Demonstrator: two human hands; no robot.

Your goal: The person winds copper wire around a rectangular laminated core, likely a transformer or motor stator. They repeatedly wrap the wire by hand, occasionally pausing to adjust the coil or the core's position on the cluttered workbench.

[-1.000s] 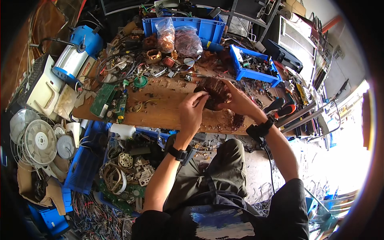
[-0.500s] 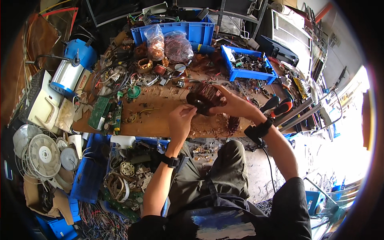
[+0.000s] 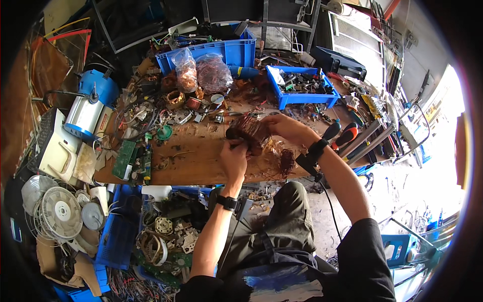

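Well, coil (image 3: 255, 135) in hands (image 3: 234, 161) (image 3: 287, 127), yellow-marked cylinder (image 3: 246, 72).

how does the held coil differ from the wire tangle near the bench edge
The coil is thick and compact; the tangle is loose and stringy. The coil is bigger than the tangle. The right hand holds the coil; the tangle lies on the bench. Both are reddish brown.

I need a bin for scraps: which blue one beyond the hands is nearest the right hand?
The blue bin at right, holding small dark parts; the other blue bin stands farther back, behind two plastic bags.
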